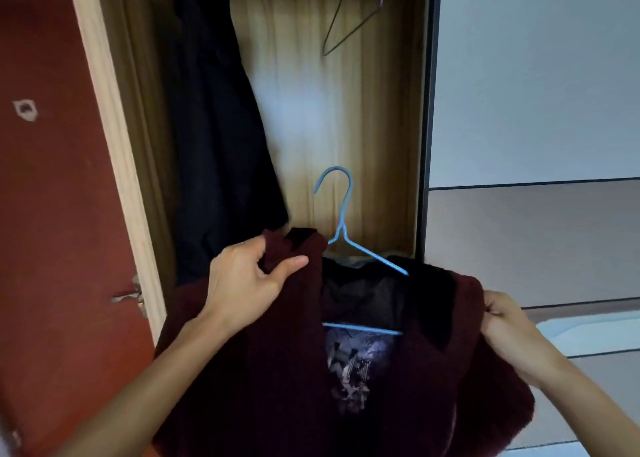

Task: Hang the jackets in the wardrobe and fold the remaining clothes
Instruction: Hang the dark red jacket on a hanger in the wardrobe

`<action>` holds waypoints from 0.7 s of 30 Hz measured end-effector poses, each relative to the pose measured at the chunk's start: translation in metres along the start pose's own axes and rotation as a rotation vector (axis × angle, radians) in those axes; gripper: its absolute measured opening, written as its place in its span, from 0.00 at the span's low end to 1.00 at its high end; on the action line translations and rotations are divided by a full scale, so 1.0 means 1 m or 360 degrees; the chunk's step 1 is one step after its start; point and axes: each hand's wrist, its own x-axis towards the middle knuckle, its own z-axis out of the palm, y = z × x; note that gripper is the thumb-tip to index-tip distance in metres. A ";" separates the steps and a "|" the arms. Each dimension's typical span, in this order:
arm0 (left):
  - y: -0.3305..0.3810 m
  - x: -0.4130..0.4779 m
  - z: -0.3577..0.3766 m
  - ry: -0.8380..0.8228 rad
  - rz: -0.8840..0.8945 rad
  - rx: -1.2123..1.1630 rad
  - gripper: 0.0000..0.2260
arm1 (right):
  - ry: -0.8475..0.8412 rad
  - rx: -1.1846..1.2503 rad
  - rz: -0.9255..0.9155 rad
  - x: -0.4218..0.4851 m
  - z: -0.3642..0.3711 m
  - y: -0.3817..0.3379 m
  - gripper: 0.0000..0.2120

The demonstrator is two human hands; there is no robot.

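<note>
Here: both hands (242,280) (509,321) pinch maroon jacket (263,370) on blue hanger (341,214); wardrobe (346,110) open.

Dim indoor light; pale glare on wardrobe back panel (298,110); soft overall blur; wide-angle bending at edges.

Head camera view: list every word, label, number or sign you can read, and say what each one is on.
No text can be read anywhere in this view.
Maroon jacket: a pale printed panel shows inside its lining, below the blue hanger; too blurred to tell whether it holds letters.
Red door: a small pale sticker; nothing legible on it.
</note>
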 end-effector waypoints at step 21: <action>0.138 0.119 0.017 -0.0477 -0.0252 -0.0350 0.49 | 0.0374 0.1253 -0.0150 0.063 -0.025 -0.168 0.21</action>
